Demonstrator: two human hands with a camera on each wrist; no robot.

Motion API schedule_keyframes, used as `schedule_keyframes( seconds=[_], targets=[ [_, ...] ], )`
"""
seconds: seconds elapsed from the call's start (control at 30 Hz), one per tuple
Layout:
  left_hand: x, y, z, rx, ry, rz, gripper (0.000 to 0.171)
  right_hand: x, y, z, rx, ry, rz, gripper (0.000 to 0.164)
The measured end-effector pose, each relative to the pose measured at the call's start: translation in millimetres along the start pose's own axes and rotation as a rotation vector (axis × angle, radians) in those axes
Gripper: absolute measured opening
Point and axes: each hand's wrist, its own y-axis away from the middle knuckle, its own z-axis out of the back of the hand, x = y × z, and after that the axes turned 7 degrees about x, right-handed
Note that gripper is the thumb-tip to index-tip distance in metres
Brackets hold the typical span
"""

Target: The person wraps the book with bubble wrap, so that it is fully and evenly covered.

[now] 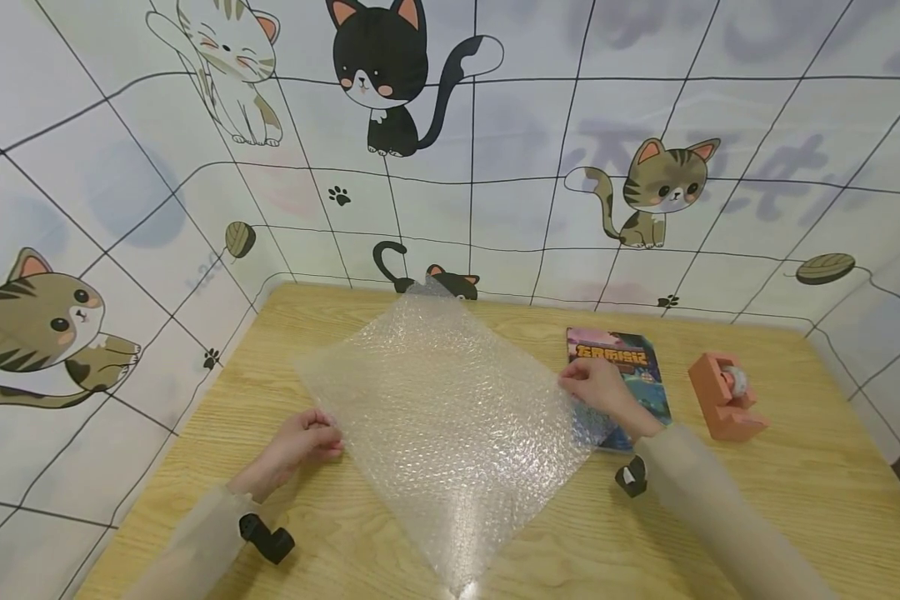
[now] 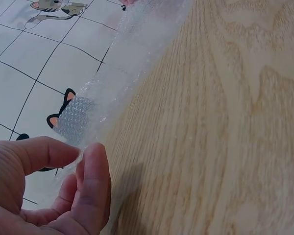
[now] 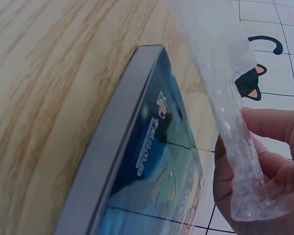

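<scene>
A: Head view first: where's the bubble wrap (image 1: 450, 392) sitting?

B: It's spreading over the middle of the wooden table (image 1: 817, 433), turned like a diamond. One corner is pointing at the cat-print backdrop (image 1: 525, 208), the opposite one is aiming at the near side. The longer-looking edges are slanting from back left to front right, so I'm reading that as the long axis.

A: Hands?

B: Left hand (image 1: 300, 440) is pinching the left edge. Right hand (image 1: 600, 387) is pinching the right edge, above the book (image 1: 648, 387), and the wrap's right corner is covering a bit of that cover. An orange tape dispenser (image 1: 723, 396) is standing to the right of the book.

A: What's the left wrist view showing?

B: Thumb and fingertip are meeting on the wrap's edge. The sheet is running from there toward the top, slanting right, and a printed cat is showing through it.

A: And the right wrist?

B: Thumb and fingers are gripping the wrap, which is showing nearly edge-on, running upward and leaning left, its bottom end curling near the palm. The book is lying flat beside it, thick edge facing us.
</scene>
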Motion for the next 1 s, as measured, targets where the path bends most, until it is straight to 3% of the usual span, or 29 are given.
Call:
schedule_keyframes(
  seconds=[0.17, 0.33, 0.47, 0.57, 0.77, 1.0],
  targets=[
    [-0.4, 1.6, 1.7, 0.07, -0.064, -0.026, 0.01, -2, 3, 5, -0.005, -0.015, 0.006, 0.022],
    [-5.0, 7.6, 2.6, 0.149, -0.233, -0.012, 0.022, -7, 10, 15, -0.026, -0.004, -0.006, 0.027],
    [-18.4, 14.4, -0.1, 0.149, -0.373, -0.01, 0.031, -15, 14, 23, -0.033, -0.046, -0.01, 0.029],
    [-33.4, 13.9, -5.0, 0.151, -0.425, -0.053, 0.034, -24, 18, 30, -0.053, -0.049, -0.013, 0.028],
    [-64.6, -11.8, -23.9, 0.183, -0.428, -0.16, 0.029, -35, 31, 42, -0.094, -0.047, -0.035, 0.026],
    [-94.0, -61.5, -61.3, 0.212, -0.39, -0.134, 0.031, -40, 44, 47, -0.142, 0.031, -0.078, 0.034]
  ],
)
